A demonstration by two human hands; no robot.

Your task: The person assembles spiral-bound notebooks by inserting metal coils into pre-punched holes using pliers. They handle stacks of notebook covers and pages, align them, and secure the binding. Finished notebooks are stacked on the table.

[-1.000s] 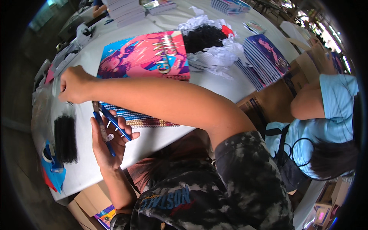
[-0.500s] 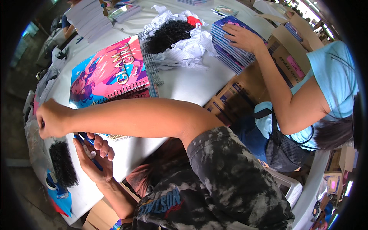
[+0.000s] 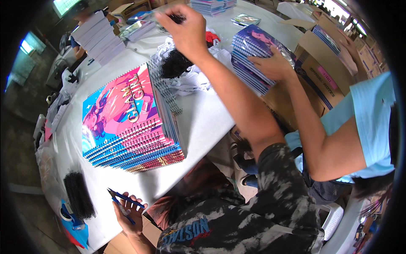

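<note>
My left hand [image 3: 132, 226] sits low beside the table edge, fingers wrapped round blue-handled pliers [image 3: 127, 197] whose jaws point up and left. Raised at the far side, my right hand [image 3: 186, 31] is closed with a small dark bit between its fingers, too unclear to name. Below that arm lies a black tangle of wire coils [image 3: 174, 64] on crumpled white paper [image 3: 192, 82]. A stack of spiral notebooks [image 3: 122, 101] with pink and blue covers stands in the middle of the table. Left of the pliers lies a bundle of black binding coils [image 3: 79, 194].
A co-worker in a light blue shirt [image 3: 376, 122] rests a hand on a stack of purple-blue notebooks [image 3: 253, 63]. Beside it stands an open cardboard box [image 3: 317, 76]. A tall pile of pages [image 3: 95, 38] rises at the far left; a blue tape dispenser [image 3: 72, 218] lies near left.
My right hand has swung from the left side of the table up to the far middle, uncovering the notebook stack. My left hand has moved down and right, still holding the pliers.
</note>
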